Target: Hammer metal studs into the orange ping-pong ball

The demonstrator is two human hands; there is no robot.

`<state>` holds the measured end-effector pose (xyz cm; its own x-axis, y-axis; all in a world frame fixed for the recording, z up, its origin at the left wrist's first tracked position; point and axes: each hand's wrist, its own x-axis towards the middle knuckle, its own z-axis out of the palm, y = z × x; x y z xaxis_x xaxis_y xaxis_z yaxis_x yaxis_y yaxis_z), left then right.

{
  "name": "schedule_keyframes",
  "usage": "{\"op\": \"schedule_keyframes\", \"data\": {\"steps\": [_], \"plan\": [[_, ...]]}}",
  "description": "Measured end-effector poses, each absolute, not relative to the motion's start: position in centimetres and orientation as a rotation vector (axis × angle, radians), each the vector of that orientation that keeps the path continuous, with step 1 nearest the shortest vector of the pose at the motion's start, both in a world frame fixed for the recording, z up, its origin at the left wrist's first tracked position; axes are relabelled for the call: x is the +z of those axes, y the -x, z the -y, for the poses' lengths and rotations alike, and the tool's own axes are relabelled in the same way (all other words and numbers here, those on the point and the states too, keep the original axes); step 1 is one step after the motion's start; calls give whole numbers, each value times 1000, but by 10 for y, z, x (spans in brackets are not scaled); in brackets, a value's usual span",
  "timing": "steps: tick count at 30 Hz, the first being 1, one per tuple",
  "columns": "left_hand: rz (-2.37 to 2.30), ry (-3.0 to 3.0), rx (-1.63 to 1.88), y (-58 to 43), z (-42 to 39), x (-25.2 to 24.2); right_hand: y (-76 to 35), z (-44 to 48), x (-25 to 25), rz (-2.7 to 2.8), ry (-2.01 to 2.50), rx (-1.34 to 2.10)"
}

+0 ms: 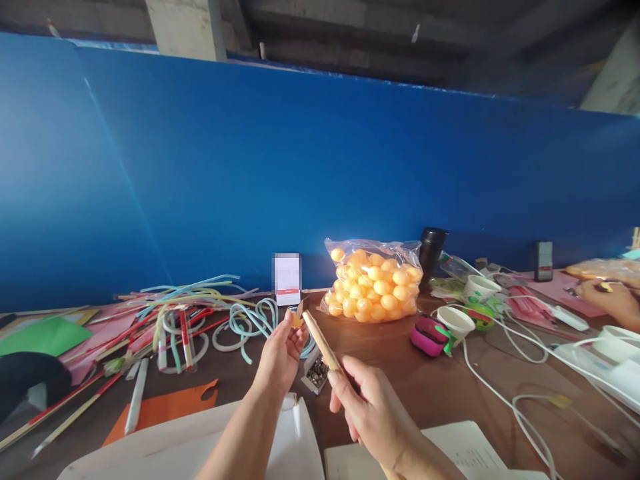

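Note:
My right hand (pixel 363 397) is wrapped round a flat wooden stick (pixel 320 339) that points up and away, tilted to the left. Close to its far end, my left hand (pixel 281 353) pinches a small orange-brown piece (pixel 297 319) between thumb and fingers. Whether that piece touches the stick I cannot tell. Below and between the hands sits a small open box (pixel 316 373) of tiny metal pieces, which look like tacks. An orange sheet (pixel 170 408) with a rounded cut-out at its edge lies to the left.
A clear bag of orange balls (pixel 373 287) stands against the blue wall (pixel 320 160), beside a black bottle (pixel 432 257). Sticks and coiled tubes (pixel 255 320) crowd the left. Paper cups (pixel 456 322) and white cables (pixel 520 417) lie right, near another person's hand (pixel 610 301).

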<state>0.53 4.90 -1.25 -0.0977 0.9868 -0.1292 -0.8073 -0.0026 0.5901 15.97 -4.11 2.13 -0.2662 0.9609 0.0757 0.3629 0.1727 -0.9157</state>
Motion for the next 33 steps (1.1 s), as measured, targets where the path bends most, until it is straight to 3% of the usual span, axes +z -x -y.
{"op": "schedule_keyframes", "data": {"steps": [33], "plan": [[-652,-308,1567,-5,-49,-11,-159,40,21,1657,1257,1123]]}}
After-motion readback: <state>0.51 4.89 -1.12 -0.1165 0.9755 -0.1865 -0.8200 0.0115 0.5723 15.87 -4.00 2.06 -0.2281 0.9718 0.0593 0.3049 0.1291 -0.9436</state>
